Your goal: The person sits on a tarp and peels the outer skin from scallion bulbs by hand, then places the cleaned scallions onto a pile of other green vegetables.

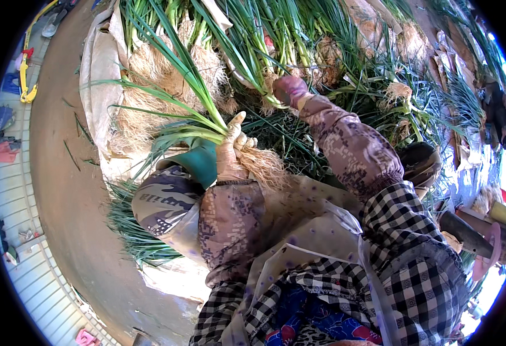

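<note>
My left hand (pixel 230 154), in a pale glove, is closed round the lower stems of a bunch of onion-like green stalks (pixel 210 115). The long leaves fan out up and to the left. White stem ends and bushy tan roots (pixel 264 167) hang to the right of the fist. Farther forward, my right hand (pixel 291 91) wears a pinkish-purple stained covering. It looks curled beside the base of other green stalks (pixel 267 75); what its fingers grip is hidden. Both forearms are in camouflage sleeve covers.
A large heap of rooted stalks (pixel 207 63) lies ahead on pale sheeting (pixel 97 86). Loose green leaves (pixel 287 138) spread between my arms. Brown floor (pixel 63 173) and a tiled strip (pixel 19 184) lie left. A dark-handled object with a pink disc (pixel 486 248) stands right.
</note>
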A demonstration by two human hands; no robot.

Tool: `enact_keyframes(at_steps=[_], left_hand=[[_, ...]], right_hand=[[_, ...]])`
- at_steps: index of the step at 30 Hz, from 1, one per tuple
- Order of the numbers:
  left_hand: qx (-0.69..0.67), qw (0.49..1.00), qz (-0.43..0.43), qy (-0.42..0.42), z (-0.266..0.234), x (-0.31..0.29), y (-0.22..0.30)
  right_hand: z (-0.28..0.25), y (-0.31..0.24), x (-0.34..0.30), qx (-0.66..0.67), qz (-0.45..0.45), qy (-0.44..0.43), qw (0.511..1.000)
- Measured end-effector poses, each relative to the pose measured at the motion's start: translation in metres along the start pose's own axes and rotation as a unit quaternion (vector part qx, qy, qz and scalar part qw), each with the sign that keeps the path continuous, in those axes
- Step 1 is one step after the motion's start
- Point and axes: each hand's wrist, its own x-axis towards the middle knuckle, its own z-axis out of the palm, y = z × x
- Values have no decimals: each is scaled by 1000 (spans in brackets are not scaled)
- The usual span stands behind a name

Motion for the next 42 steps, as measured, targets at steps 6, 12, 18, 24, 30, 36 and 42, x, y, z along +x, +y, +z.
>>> enact_keyframes(at_steps=[6, 12, 18, 24, 30, 36, 42], left_hand=[[-22, 999, -22, 24, 11, 1, -11], [-58, 993, -13, -106, -12, -1, -3], [-83, 991, 27, -98, -11, -18, 8], [-60, 990, 14, -128, 16, -17, -1], [-64, 986, 14, -151, 26, -21, 1], [-38, 987, 2, -157, 15, -13, -6], [8, 997, 5, -75, 13, -6, -9]], right_hand=[[-3, -29, -13, 100, 54, 30, 993], [24, -56, -28, 160, 157, -15, 975], [-61, 29, -50, 884, 152, 253, 364], [-151, 239, -180, 572, 240, 528, 580], [-131, 294, -272, 60, 630, 187, 751], [-78, 182, -172, -50, 446, 218, 867], [-10, 65, -50, 224, 95, 233, 941]])
